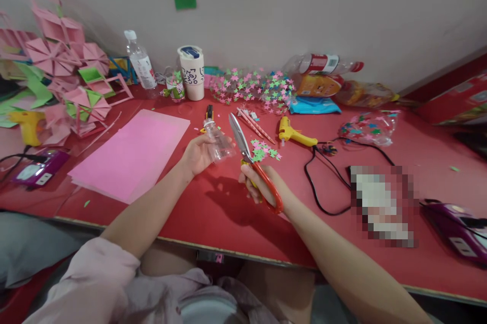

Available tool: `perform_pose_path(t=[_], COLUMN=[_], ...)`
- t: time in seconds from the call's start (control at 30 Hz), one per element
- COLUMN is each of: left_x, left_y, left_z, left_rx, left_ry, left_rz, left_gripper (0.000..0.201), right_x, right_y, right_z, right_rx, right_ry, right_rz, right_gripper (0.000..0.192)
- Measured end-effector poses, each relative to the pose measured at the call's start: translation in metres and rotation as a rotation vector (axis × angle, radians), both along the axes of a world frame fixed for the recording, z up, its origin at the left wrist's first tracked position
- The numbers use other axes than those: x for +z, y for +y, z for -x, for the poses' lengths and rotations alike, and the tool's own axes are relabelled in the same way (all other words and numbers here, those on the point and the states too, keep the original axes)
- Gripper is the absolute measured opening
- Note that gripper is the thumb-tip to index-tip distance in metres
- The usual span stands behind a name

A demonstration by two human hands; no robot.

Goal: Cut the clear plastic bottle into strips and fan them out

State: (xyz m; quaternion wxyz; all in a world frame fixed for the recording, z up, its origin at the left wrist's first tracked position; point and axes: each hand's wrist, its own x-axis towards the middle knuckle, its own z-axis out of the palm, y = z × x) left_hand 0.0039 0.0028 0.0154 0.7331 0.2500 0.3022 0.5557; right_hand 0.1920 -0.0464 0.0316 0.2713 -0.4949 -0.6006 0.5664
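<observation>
My left hand [198,155] is closed around a clear plastic bottle piece [219,145], its neck pointing up and away from me. In my right hand [262,184] is a pair of scissors [240,136] with red-orange handles, blades pointing up beside the bottle piece and apart from it. Just beyond the scissors lie a small heap of pink and green paper stars [264,150] and some pink striped sticks [256,126]. A yellow and black box cutter [209,112] lies behind the bottle piece.
Pink paper sheets [133,156] lie at left, near pink paper models [72,70]. A yellow glue gun [297,134] with a black cord rests at right. At the back stand a water bottle [140,65], a white tumbler [194,75] and star-filled clear bags [251,88].
</observation>
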Motion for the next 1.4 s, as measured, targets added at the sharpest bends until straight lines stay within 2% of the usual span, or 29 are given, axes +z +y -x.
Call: perform_pose_path(t=[0.13,0.23,0.47,0.63,0.8,1.07,1.3,1.4], left_x=[0.001,0.002,0.002,0.004,0.005,0.005,0.004,0.003], left_y=[0.001,0.001,0.006,0.01,0.012,0.008,0.011,0.01], left_z=[0.0,0.001,0.008,0.015,0.022,0.019,0.012,0.008], left_rx=[0.015,0.04,0.151,0.22,0.303,0.249,0.252,0.247], left_ry=[0.0,-0.015,-0.007,-0.016,-0.054,0.002,0.023,0.075], left_rz=[0.016,0.022,0.008,-0.045,-0.053,-0.061,-0.032,-0.093], left_gripper=[0.015,0.021,0.027,0.023,0.018,0.031,0.007,0.009], right_x=[-0.001,0.001,0.014,0.023,0.018,0.018,0.018,0.017], right_y=[0.001,0.001,0.004,0.009,0.014,0.008,0.006,0.004], right_z=[-0.001,-0.002,-0.012,-0.025,-0.031,-0.017,-0.014,-0.013], right_rx=[-0.003,0.023,0.205,0.298,0.29,0.239,0.222,0.236], right_ry=[-0.022,-0.034,-0.238,-0.359,-0.45,-0.338,-0.317,-0.323], right_rz=[-0.008,-0.009,0.027,-0.008,0.027,0.049,0.065,0.073], right_gripper=[0.05,0.05,0.049,0.051,0.052,0.051,0.05,0.051])
